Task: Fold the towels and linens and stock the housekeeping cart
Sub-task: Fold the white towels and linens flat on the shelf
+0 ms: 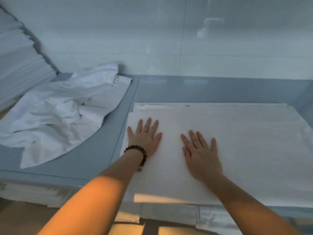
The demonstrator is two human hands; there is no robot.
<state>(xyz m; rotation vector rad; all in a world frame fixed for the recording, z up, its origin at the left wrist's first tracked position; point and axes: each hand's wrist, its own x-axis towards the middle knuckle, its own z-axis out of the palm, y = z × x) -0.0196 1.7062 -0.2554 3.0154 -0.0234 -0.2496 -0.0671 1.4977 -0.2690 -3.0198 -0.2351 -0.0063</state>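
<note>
On the left half of the folded linen (245,146), left hand (144,140) and right hand (201,157) flat, splayed.

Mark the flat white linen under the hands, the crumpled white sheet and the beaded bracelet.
flat white linen (237,150): head view, bare stretch of its right half.
crumpled white sheet (64,112): head view, its wrinkled middle.
beaded bracelet (135,146): head view, beads on top of the wrist.
</note>
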